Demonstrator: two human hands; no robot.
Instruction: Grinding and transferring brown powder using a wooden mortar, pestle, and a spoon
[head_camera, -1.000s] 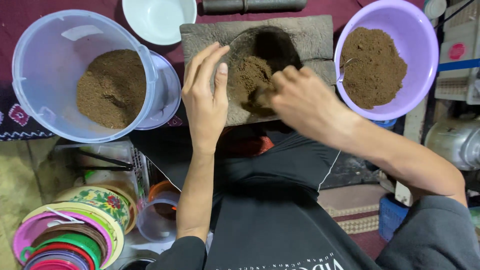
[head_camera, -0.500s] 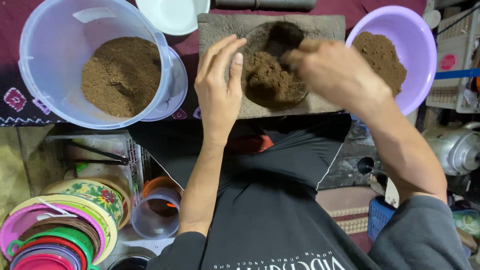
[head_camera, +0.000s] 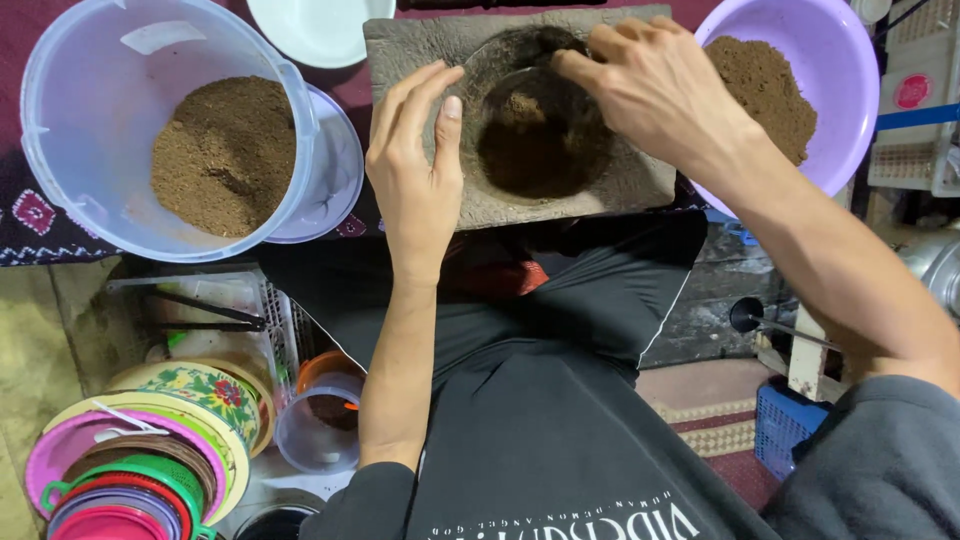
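Nearest: black cloth over the person's lap (head_camera: 540, 400), matte w/ soft folds. Low left, stack of bright plastic lids and plates (head_camera: 120, 470) in pink, green, yellow, one flowered; beside it a small clear cup (head_camera: 318, 425) w/ an orange rim behind.

Mid: left hand (head_camera: 415, 180) lies flat, palm down, on the near-left edge of the stone slab (head_camera: 420, 50), fingers released and stretched forward, holding nothing. Slab is grey, rough, pitted, roughly rectangular, w/ a round hollow in the middle. In the hollow sits brown ground powder (head_camera: 535, 150), dark, fine-grained, matte, piled low.

Right hand (head_camera: 655, 90) reaches in from the right over the hollow's far rim, fingers bent and pinched at the powder; can't tell if they hold any.

Far: left, big clear plastic tub (head_camera: 60, 120), round, w/ lighter brown grainy powder inside. Right, lilac plastic bowl (head_camera: 850, 60), smooth, holding more brown powder. Top centre, white bowl (head_camera: 320, 25), glossy.
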